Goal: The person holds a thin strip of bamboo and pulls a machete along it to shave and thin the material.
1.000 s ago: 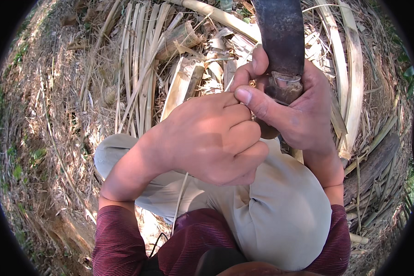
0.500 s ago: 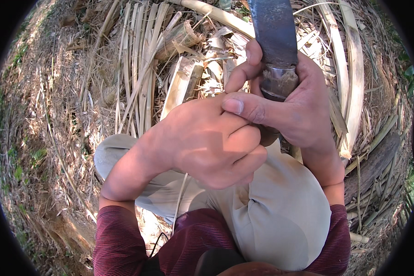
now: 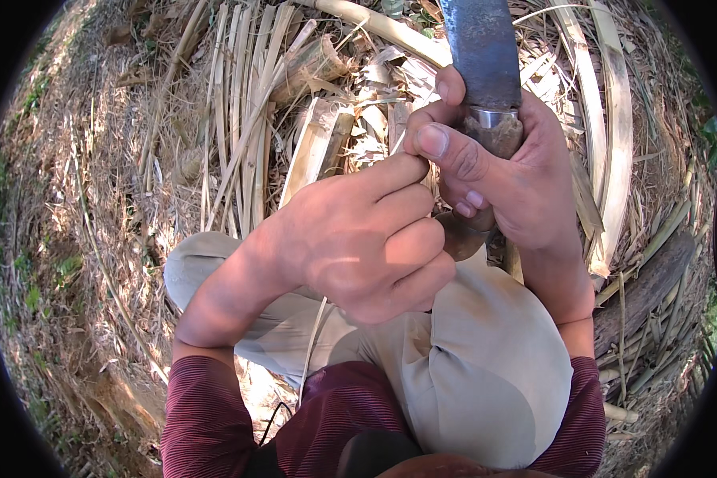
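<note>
My right hand [image 3: 518, 187] is wrapped around the wooden handle [image 3: 498, 137] of a machete, below a shiny metal collar. Its broad dark blade [image 3: 483, 60] points away from me and runs out of view at the top. My right thumb and forefinger pinch together beside the handle, touching my left hand [image 3: 366, 239]. That left hand is closed in a fist with its back up, so most of its grip is hidden. A thin pale bamboo strip [image 3: 314, 338] comes out beneath it and trails over my lap; it seems to be held there.
Long pale split strips [image 3: 243, 119] lie on the ground at the far left. Short split pieces [image 3: 315, 147] and a cut stalk [image 3: 307, 72] lie ahead among shavings. Longer slats [image 3: 613, 135] curve along the right, near a dark log [image 3: 645, 279]. My bent knees [image 3: 494, 358] sit beneath my hands.
My left hand has drawn slightly left and down, its fist still closed. The right hand and machete have shifted a little to the right, and the right fingers show more around the handle.
</note>
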